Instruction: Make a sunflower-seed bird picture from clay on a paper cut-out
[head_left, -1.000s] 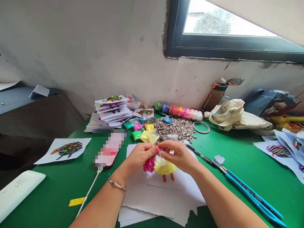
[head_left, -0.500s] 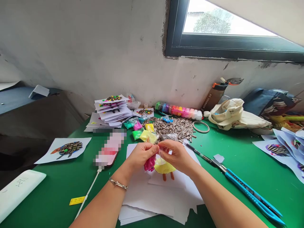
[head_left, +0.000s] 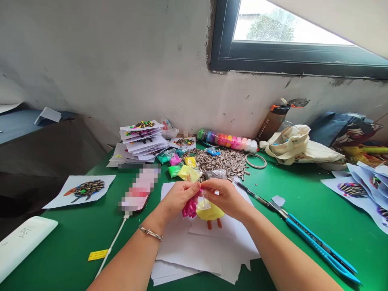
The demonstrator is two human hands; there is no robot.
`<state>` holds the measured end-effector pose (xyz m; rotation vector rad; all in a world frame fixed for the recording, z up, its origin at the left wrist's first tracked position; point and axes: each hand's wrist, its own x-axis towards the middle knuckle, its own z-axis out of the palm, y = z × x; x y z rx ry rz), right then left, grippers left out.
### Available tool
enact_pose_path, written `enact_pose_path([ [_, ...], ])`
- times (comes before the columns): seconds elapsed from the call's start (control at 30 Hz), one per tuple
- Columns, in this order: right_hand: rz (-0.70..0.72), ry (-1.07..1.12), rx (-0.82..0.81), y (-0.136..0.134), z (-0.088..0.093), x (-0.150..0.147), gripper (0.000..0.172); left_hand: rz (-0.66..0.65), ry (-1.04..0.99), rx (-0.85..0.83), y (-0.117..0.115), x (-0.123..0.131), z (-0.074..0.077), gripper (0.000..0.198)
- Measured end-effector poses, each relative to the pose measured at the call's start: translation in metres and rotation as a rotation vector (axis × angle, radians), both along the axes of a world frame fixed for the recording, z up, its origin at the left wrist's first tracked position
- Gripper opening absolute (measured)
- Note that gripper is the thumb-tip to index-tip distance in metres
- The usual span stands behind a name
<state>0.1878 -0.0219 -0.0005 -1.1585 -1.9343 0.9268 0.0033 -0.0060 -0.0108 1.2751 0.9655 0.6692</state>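
Paper, a stack of loose white sheets (head_left: 190, 250), lies on our green tabletop (head_left: 303, 178), and above its far part our left hand (head_left: 183, 198) and right hand (head_left: 226, 198) together pinch a clear plastic packet of magenta material (head_left: 189, 208). Under our hands we see a yellow rounded figure with brown legs (head_left: 214, 213); beyond the paper, striped dark seeds (head_left: 232, 161) are heaped.

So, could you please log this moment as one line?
left hand: pinching pink bag | right hand: pinching same bag | beneath: yellow shape on white paper | beyond: striped seeds
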Motion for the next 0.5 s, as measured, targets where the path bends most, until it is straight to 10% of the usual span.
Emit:
enact_pose_path([
  [0.5, 0.098, 0.253, -0.381, 0.006, -0.005, 0.005, 0.023, -0.047, 0.035, 0.048, -0.001, 0.002, 0.003, 0.056],
])
